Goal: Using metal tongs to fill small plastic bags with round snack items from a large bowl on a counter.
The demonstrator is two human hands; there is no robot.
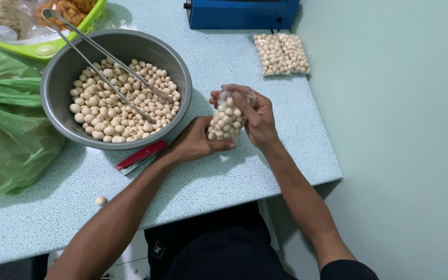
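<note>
head view: both hands closed round a small clear bag (227,120) packed with pale round balls, held just above the surface (265,171). left hand (195,142) cupped under the bag's bottom, fingers (219,147) curled shut beneath it. right hand (257,116) wrapped over the top, fingers (234,92) pinched tight on the gathered neck. cannot tell whether the neck is twisted or merely bunched.

just left of the left fingers, a red stapler (142,156) lying flat, touching the rim of a grey bowl (58,78) half full of the same balls, metal tongs (105,62) resting across it. well beyond the right fingers, a finished flat packet (281,53) beside a blue machine (242,13). far left of both hands, a green plastic bag (11,135) and a green basket (42,49); one stray ball (100,200) near the left forearm.

likely risks: neck slipping from the pinch and spilling balls, since the bag looks full to the top; thin film splitting under a hard squeeze; loose balls rolling off the near edge, as with the stray one. reaching for the stapler with the left hand would leave the bottom unsupported and the load hanging from the pinch alone.
</note>
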